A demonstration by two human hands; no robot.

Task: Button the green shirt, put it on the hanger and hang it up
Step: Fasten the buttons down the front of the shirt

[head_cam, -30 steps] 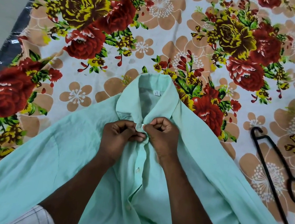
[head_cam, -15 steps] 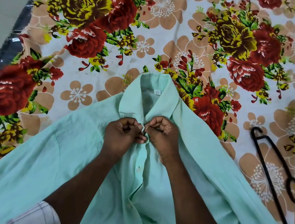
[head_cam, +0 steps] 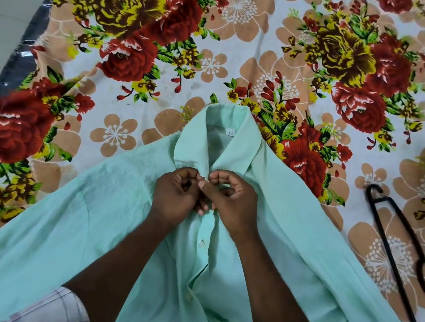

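Floral bedsheet: green shirt spread beneath my hands, hanger well to their right. Left hand and right hand pinch the placket just below the collar, barely shifted since a second ago; top button likely unfinished.

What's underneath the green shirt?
The green shirt lies spread on the flowery bedsheet, which shows past its edges. Whether anything else lies beneath cannot be seen, because the cloth covers it.

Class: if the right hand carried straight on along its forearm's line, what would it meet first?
Probably the collar of the green shirt, just past the right hand and its knuckles; it might brush the left hand alongside first.
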